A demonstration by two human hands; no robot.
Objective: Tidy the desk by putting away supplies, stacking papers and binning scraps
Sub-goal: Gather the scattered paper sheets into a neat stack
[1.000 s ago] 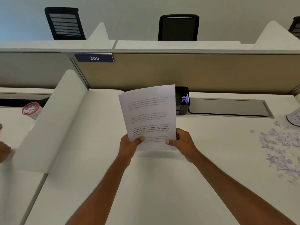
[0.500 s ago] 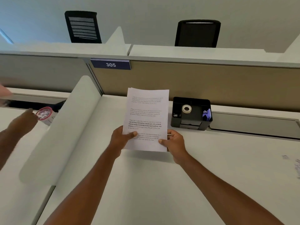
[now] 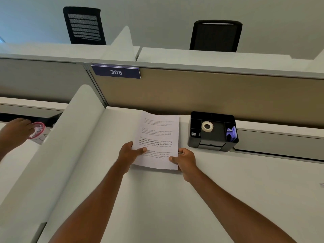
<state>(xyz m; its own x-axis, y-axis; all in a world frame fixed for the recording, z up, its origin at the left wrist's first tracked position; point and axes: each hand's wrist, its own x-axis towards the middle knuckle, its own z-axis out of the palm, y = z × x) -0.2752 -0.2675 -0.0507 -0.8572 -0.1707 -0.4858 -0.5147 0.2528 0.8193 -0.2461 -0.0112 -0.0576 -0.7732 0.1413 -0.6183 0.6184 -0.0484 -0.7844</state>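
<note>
Two hands are on the job here, and both grip the same thing: a sheaf of printed papers (image 3: 158, 135), top page facing up, low on the white tabletop (image 3: 157, 204) with its far edge close to the tan partition (image 3: 210, 95). The left hand (image 3: 128, 152) pinches the left edge, thumb on top of the page and fingers tucked under. The right hand (image 3: 185, 159) holds the near right corner, thumb on the page and fingers curled round the edge. How many sheets there are I cannot count. A bold passage on the top page reads "Defined by a slower pace, it is centered around strong community bonds, local traditions"; the rest of the print is too fine to make out.

Just right of the papers stands one black desk organizer (image 3: 196, 142). It holds one roll of white tape (image 3: 207, 126) lying flat in the middle compartment, one purple item (image 3: 231, 134) in the right-hand slot, and something small and dark at front left that I cannot identify.

One blue plate on the partition reads "305" (image 3: 116, 72). Two black office chairs (image 3: 84, 25) (image 3: 215, 35) stand beyond it. Past the white divider (image 3: 70, 137), another person's hand (image 3: 16, 130) touches one red-rimmed cup (image 3: 37, 131).
</note>
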